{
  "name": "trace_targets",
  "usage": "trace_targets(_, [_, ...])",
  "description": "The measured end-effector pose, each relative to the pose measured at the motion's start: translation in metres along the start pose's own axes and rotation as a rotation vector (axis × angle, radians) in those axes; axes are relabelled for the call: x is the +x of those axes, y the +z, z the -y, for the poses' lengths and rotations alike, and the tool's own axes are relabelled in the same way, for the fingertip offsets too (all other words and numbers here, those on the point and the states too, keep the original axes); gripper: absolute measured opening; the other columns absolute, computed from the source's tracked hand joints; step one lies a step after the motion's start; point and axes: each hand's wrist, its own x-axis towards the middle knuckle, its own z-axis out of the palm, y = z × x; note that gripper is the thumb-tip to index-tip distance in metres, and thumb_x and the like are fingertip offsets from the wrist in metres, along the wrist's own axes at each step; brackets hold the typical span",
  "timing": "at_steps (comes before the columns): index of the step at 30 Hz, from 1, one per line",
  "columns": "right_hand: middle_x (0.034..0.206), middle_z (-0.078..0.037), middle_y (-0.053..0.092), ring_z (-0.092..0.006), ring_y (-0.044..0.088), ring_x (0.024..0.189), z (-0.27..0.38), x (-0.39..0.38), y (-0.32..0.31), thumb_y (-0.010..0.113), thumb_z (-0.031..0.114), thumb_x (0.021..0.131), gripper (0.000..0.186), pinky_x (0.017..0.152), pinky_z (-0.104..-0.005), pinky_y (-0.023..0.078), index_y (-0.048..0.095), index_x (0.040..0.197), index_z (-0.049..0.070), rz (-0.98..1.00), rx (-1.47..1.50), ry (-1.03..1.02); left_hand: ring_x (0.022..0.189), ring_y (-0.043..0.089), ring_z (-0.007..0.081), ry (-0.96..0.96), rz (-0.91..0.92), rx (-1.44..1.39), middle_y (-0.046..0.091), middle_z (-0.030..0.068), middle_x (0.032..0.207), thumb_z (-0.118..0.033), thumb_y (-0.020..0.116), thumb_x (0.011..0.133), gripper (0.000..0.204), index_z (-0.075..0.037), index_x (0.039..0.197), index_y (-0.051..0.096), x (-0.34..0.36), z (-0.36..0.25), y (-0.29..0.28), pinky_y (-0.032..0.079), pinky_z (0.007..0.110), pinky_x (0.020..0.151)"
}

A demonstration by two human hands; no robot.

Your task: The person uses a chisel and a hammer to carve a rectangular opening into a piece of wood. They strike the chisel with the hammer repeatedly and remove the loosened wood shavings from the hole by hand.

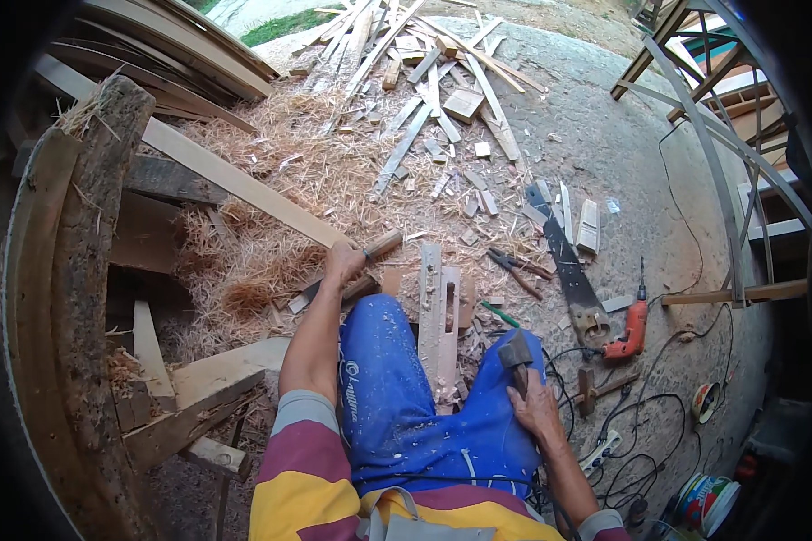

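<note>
Spreading shavings: they cover the floor ahead and to the left, with offcuts among and beyond them.
Left leg and right leg: both in blue cloth, the knees stand apart and leave a gap.
Saw: it lies beyond the right knee, its narrow end pointing away, well apart from both hands.
Workpiece: a pale, slotted wood piece in this gap; its long axis goes almost straight outward between the knees.
Drill: on the floor at the right, just beside the saw's grip.
Left hand: beyond the left knee, left of the workpiece's far end; the fingers seem closed around a handle. From them, the workpiece lies to the right.
Right hand: above the right leg, fingers wrapped on a hammer. From them, the workpiece lies to the left, across this leg.
Hammer: head upward, near the right knee; I cannot tell if they touch.
Handle: wooden, with a dark ring; its end is near the workpiece's far end but apart, so the left side is nearer there.
</note>
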Motion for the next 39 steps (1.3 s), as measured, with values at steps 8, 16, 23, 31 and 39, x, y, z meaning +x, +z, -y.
trace_targets(8, [0.092,-0.034,0.067,-0.0538,0.064,0.089,0.008,0.007,-0.006,0.068,0.03,0.09,0.048,0.077,-0.0595,0.051,0.043,0.122,0.004,0.069,-0.016,0.06,0.105,0.063,0.0424,0.34,-0.361,0.691,0.063,0.0188,0.118,-0.02,0.069,0.083,0.04,-0.009,0.12,0.058,0.048,0.027,0.061,0.051,0.055,0.088])
trace_targets(16, [0.097,-0.033,0.067,-0.0542,0.063,0.092,0.001,0.008,-0.004,0.067,0.029,0.09,0.047,0.079,-0.0592,0.051,0.043,0.123,0.005,0.041,0.048,0.05,0.094,0.066,0.0386,0.64,-0.584,0.166,0.063,0.0192,0.103,-0.009,0.068,0.081,0.039,-0.008,0.115,0.048,-0.007,-0.051,0.027,0.051,0.052,0.08])
trace_targets(23, [0.098,-0.035,0.066,-0.0556,0.062,0.095,-0.005,0.007,0.005,0.068,0.033,0.089,0.05,0.083,-0.0603,0.049,0.044,0.123,0.004,0.05,-0.01,0.049,0.062,0.059,0.0083,1.094,-0.316,-0.896,0.06,0.0015,0.079,-0.001,0.075,0.086,0.024,-0.007,0.1,0.056,-0.15,-0.116,0.015,0.049,0.024,0.054])
trace_targets(31, [0.103,-0.036,0.065,-0.0561,0.061,0.099,0.002,0.0,0.0,0.069,0.034,0.088,0.053,0.086,-0.0594,0.049,0.045,0.126,0.005,0.036,-0.027,0.074,0.065,0.057,0.0053,1.023,-0.157,-0.919,0.062,-0.0027,0.073,-0.012,0.082,0.084,0.021,-0.006,0.083,0.062,-0.194,-0.119,0.071,0.049,0.023,0.059])
trace_targets(39, [0.103,-0.035,0.066,-0.0532,0.063,0.098,0.004,-0.002,0.001,0.07,0.035,0.087,0.056,0.085,-0.0566,0.05,0.047,0.128,0.005,0.024,-0.045,0.073,0.071,0.058,0.0056,1.04,-0.107,-0.773,0.061,-0.003,0.079,-0.011,0.081,0.083,0.03,-0.005,0.103,0.061,-0.172,-0.111,0.087,0.049,0.023,0.064])
